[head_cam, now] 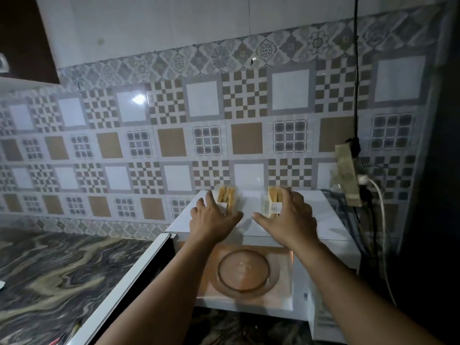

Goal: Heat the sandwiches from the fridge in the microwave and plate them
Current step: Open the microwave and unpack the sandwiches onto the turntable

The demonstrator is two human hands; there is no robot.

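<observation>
I see two wrapped sandwiches on the white microwave (263,235) top, near its back edge, side by side but apart. Left sandwich (227,195): clear wedge pack, tan bread slices on edge, front part hidden. Right sandwich (273,199): same pack, small white label on its front face. Microwave sits on the counter, door (119,290) swung open to the left, cavity lit orange, round glass turntable (243,270) inside with nothing on it.

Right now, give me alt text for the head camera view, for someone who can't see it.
Two bare hands, left hand and right hand, reach for two wrapped sandwiches, left sandwich and right sandwich, on top of a white microwave. Its door is open, showing the empty glass turntable.
</observation>
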